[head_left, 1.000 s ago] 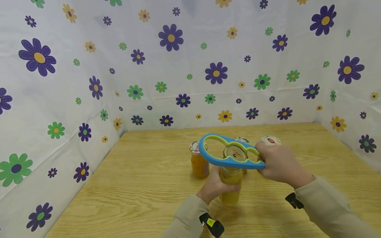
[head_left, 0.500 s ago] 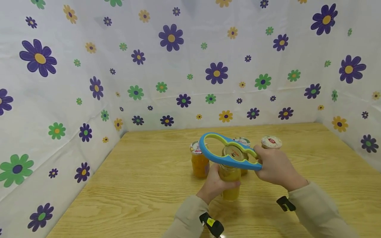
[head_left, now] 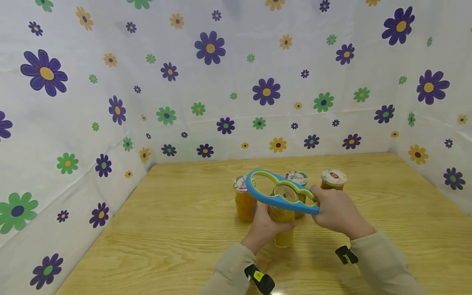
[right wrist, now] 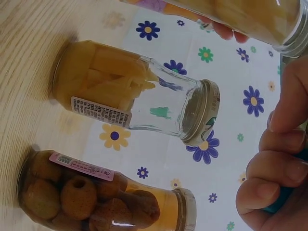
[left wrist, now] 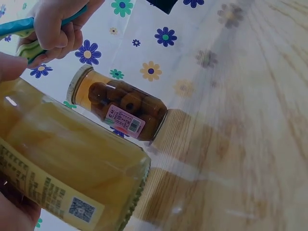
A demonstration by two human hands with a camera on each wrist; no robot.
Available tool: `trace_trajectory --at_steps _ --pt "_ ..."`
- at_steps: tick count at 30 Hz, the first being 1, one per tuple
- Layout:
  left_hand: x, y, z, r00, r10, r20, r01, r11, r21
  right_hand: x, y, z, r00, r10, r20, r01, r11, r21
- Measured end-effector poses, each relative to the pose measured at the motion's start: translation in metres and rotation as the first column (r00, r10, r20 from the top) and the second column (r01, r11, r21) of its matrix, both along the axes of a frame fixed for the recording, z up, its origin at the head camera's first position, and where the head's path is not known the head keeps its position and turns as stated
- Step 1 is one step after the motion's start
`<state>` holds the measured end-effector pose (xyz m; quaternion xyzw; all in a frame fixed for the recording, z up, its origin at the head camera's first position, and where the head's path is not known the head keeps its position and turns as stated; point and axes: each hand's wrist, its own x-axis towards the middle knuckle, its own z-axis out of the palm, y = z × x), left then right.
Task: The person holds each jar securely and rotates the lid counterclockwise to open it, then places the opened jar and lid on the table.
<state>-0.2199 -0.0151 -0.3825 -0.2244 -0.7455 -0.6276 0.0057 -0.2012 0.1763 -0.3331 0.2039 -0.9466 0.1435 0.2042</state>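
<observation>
In the lower half, right of centre, the left hand [head_left: 262, 228] grips a yellow jar [head_left: 285, 238], whose lid [head_left: 287, 193] shows through the blue-and-green opener [head_left: 274, 200] held by the right hand [head_left: 338, 214]. An orange jar [head_left: 245, 207] stands left, 2 other lidded jars [head_left: 333, 178] behind. A wooden table [head_left: 166, 233] spans the bottom; white flowered cloth [head_left: 236, 73] fills the top.

Opener [head_left: 277, 201] blue, lime-edged inside. Under opener: yellow jar [head_left: 284, 237]. Lower left: orange jar [head_left: 244, 207]. Behind: white cloth [head_left: 236, 73], purple, green, yellow flowers [head_left: 266, 91].
</observation>
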Motion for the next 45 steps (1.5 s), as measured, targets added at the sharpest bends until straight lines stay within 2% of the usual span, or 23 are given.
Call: trace_trajectory --at_steps 6,13,18,25,28,32,37,41,45 --pt "-0.003 0.002 -0.003 1.000 0.015 -0.005 -0.015 0.999 -0.029 0.000 0.004 -0.002 0.999 -0.024 0.026 0.025 0.999 -0.030" --pt "-0.008 0.002 -0.007 0.999 -0.021 -0.025 0.020 0.999 -0.039 -0.001 0.007 -0.003 0.999 -0.032 0.033 0.034 0.999 -0.041" --pt "-0.009 0.002 -0.007 0.999 -0.022 -0.024 0.021 0.998 -0.051 -0.003 0.008 -0.002 0.999 -0.033 0.022 0.034 0.999 -0.043" --pt "-0.012 -0.004 -0.003 0.998 -0.042 0.044 0.046 0.994 -0.104 -0.004 0.011 -0.002 0.999 -0.031 0.021 0.032 0.998 -0.051" --pt "-0.015 -0.009 0.000 0.996 -0.080 0.042 0.087 0.979 -0.187 -0.005 0.012 -0.003 0.999 -0.038 0.035 0.040 0.998 -0.053" --pt "-0.020 -0.019 0.006 0.984 -0.175 0.016 0.172 0.947 -0.272 -0.006 0.012 -0.002 0.998 -0.041 0.041 0.043 0.998 -0.051" --pt "-0.023 -0.031 0.015 0.968 -0.250 0.026 0.244 0.912 -0.330 -0.006 0.012 0.000 0.997 -0.047 0.054 0.049 0.998 -0.044" --pt "-0.028 -0.040 0.018 0.950 -0.310 0.033 0.300 0.882 -0.362 -0.005 0.012 0.001 0.996 -0.049 0.073 0.052 0.998 -0.042" --pt "-0.031 -0.048 0.020 0.943 -0.325 0.078 0.330 0.867 -0.373 -0.005 0.013 0.000 0.995 -0.047 0.092 0.051 0.997 -0.049"
